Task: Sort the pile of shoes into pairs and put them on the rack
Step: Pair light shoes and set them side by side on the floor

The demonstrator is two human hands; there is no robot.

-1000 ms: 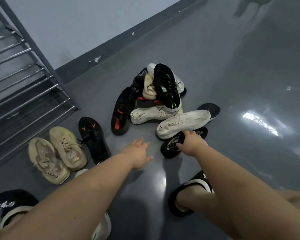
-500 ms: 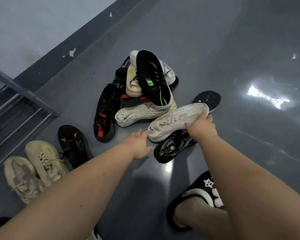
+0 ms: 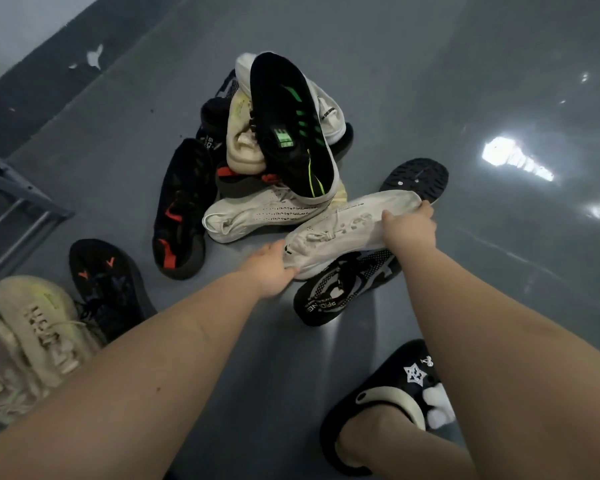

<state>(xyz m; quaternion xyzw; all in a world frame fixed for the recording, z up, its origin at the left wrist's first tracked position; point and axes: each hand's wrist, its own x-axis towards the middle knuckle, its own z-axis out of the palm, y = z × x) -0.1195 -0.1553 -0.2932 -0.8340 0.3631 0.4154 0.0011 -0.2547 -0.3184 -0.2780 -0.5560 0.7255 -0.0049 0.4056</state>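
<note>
1. The white sneaker (image 3: pixel 352 233) lay on its side at the near right edge of the pile (image 3: pixel 278 140), resting across a black patterned shoe (image 3: pixel 343 285)
2. Its long axis ran from lower left to upper right, one end towards each hand
3. The right hand (image 3: pixel 407 230) curled over the far end, fingers wrapped on its edge
4. The left hand (image 3: pixel 271 268) pinched the near end, though how firmly was hard to judge
5. A matching white sneaker (image 3: pixel 257 216) lay just beside it, nearer the left hand
6. The rack (image 3: pixel 18 202) stood well off to the left, so the lift would likely swing that way
</note>
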